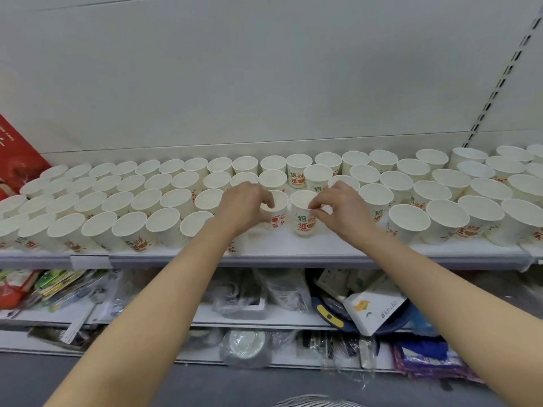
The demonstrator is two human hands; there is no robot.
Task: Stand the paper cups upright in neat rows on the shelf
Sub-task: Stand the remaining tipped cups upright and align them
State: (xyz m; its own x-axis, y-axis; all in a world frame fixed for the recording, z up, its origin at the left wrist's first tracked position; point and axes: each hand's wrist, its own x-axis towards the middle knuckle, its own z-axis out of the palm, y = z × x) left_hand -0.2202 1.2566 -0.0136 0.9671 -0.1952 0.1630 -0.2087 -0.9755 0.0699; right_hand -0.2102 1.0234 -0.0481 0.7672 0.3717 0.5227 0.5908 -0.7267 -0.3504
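Several white paper cups with red and green print stand upright in rows along the white shelf (293,251). At the middle, my left hand (244,207) grips the rim of one cup (277,208), fingers curled over its edge. Beside it, my right hand (338,210) pinches the rim of a second cup (302,215). Both cups stand upright, close together, near the shelf's front. Bare shelf shows just in front of them. One cup (318,176) behind them sits out of line with its row.
A red box (14,160) leans at the shelf's far left. Lower shelves hold cluttered packets, plastic bags and a white box (373,309). A slotted upright (499,83) runs up the back panel at right.
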